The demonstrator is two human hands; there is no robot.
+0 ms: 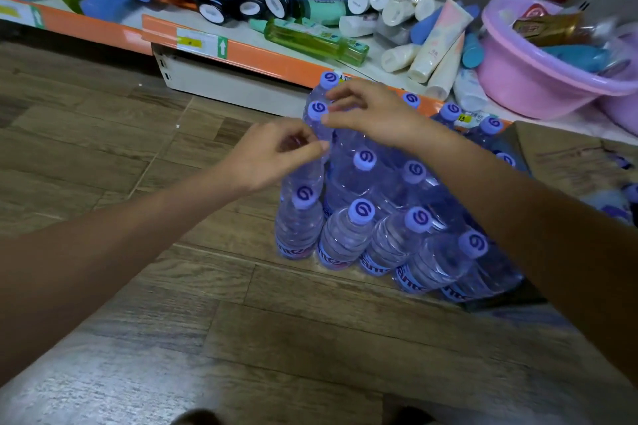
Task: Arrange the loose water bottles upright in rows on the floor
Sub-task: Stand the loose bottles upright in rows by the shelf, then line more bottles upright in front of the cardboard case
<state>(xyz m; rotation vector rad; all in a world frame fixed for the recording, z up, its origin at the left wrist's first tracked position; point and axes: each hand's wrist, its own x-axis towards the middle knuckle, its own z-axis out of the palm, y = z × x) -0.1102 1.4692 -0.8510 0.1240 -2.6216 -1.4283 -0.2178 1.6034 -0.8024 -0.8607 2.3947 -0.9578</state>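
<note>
We keep the water bottles (348, 231) upright in tight rows on the floor, just in front of the shelf (241, 52), so they brace each other. Our left hand (276, 155) and right hand (376, 114) pinch one rear bottle (317, 117) near its neck, steadying it.

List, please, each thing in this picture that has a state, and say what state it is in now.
water bottles: upright in rows on the floor, caps on.
left hand: fingers curled, pinching at the shoulder of a back bottle.
right hand: fingers curled at the bottle tops at the back.
green bottle: lying flat on the shelf.
white tubes: lying in a loose pile.
pink basin: filled with goods.
</note>
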